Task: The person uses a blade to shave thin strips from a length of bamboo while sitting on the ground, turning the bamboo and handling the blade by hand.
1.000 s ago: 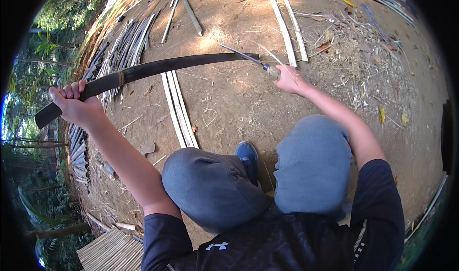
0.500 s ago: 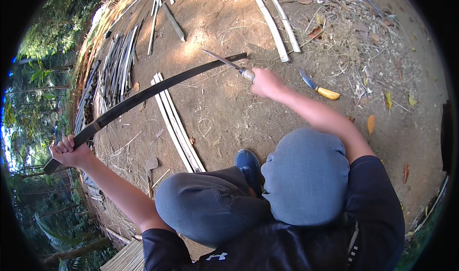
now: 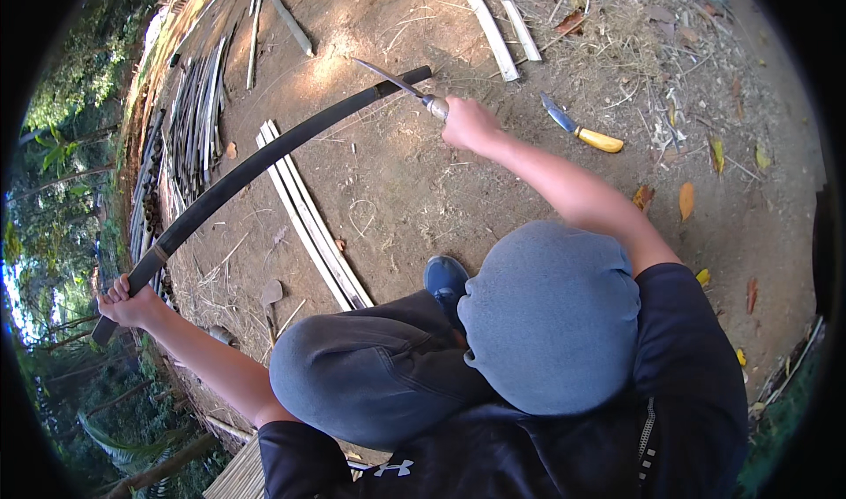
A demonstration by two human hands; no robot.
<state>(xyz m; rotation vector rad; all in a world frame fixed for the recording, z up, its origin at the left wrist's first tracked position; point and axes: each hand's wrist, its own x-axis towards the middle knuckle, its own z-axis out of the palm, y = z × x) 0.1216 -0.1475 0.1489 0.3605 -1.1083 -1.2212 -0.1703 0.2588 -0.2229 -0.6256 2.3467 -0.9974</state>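
Observation:
A long dark strip, which looks like split bamboo, slants across the view from lower left to upper middle. My left hand is wrapped round its near left end. My right hand grips a knife by its light-coloured handle. The narrow knife blade lies across the strip near its far right end, seemingly touching it. On the ground right of my right hand lies a second knife with a yellow handle and a wide blade.
Pale split strips lie on the dirt beneath the dark strip, and more pale strips lie farther off. Dark poles are piled at the left. A small spade-shaped tool rests left of my bent knees. Leaves and shavings litter the right side.
The view has shifted slightly. The strip and both hands remain joined as before, with the knife blade still across the strip's far end, a little farther from its tip.

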